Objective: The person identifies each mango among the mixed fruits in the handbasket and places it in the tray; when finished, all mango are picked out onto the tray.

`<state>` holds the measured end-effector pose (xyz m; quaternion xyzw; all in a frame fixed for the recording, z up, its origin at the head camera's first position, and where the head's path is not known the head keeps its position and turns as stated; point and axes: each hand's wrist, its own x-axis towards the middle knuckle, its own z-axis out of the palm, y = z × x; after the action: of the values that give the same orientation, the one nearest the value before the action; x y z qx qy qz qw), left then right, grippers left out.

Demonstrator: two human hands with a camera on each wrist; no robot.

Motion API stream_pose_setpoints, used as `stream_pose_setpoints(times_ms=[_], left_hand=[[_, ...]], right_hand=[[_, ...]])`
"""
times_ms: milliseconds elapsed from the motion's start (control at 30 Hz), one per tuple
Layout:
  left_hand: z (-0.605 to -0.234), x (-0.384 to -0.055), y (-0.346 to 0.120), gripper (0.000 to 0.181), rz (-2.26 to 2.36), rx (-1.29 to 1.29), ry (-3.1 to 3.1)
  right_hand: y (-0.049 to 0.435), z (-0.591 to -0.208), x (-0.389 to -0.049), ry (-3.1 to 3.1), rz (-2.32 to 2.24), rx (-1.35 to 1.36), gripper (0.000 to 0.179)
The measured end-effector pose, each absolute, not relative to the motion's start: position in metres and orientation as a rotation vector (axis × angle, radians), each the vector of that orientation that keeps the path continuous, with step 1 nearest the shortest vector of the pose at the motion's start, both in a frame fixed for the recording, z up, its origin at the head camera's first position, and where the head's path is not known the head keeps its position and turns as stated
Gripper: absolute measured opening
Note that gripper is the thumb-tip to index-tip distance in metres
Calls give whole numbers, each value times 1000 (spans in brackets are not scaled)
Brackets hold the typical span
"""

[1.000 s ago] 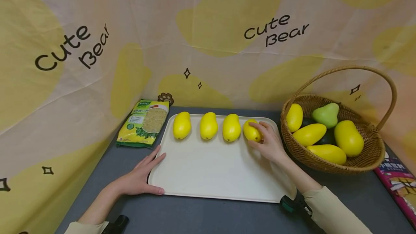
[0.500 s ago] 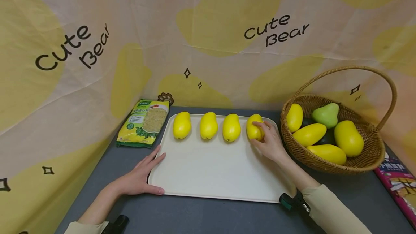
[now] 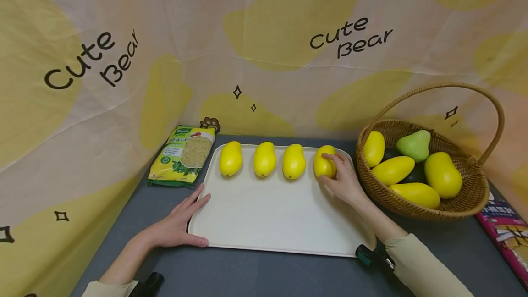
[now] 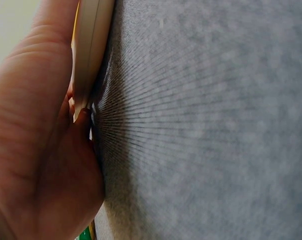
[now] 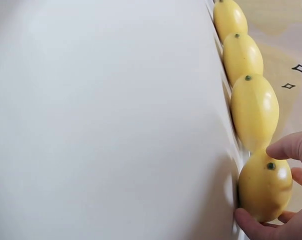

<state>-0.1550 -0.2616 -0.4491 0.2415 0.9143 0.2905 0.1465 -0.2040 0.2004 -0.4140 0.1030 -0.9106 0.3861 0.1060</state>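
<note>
A cream tray (image 3: 264, 214) lies on the table with a row of yellow mangoes along its far side. My right hand (image 3: 344, 180) holds the rightmost mango (image 3: 323, 163), thumb on the near side and fingers over the top and right. In the right wrist view the fingers and thumb surround that mango (image 5: 265, 187), its green stem spot showing. The other mangoes, (image 3: 231, 159) at the left end, stand apart from it. My left hand (image 3: 175, 228) rests against the tray's left edge, fingers spread and straight, thumb at the near left corner; the left wrist view shows it beside the tray's rim (image 4: 93, 45).
A wicker basket (image 3: 416, 212) with a tall handle stands right of the tray, holding yellow fruits, a green pear (image 3: 414, 145) and dark fruit. A yellow-green food packet (image 3: 181, 157) lies at left, a pink packet (image 3: 505, 233) at far right. Patterned cloth hangs behind.
The rightmost mango has shifted slightly right and turned more upright in line with the others, my right hand moving with it. My left hand has stayed put.
</note>
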Motion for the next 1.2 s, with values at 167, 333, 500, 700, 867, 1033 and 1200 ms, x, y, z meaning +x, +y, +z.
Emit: stream_pose_setpoints(times_ms=[167, 333, 500, 700, 867, 1033, 1200], left_hand=[[-449, -155, -261, 112, 838, 697, 2632], [-450, -155, -261, 112, 832, 699, 2636], [-449, -155, -261, 111, 835, 704, 2634], [-448, -154, -261, 110, 844, 708, 2629], [-446, -153, -259, 110, 843, 711, 2621], [-442, -151, -257, 109, 847, 713, 2609], [-442, -151, -258, 109, 842, 717, 2615]], right_hand=[[201, -414, -204, -2690, 1138, 294, 55], [202, -413, -203, -2692, 1125, 301, 55], [201, -412, -200, -2695, 1081, 337, 59], [200, -408, -193, -2726, 1009, 380, 62], [198, -399, -182, -2731, 961, 428, 59], [198, -381, -163, -2686, 945, 513, 52], [206, -356, -143, -2590, 959, 616, 40]])
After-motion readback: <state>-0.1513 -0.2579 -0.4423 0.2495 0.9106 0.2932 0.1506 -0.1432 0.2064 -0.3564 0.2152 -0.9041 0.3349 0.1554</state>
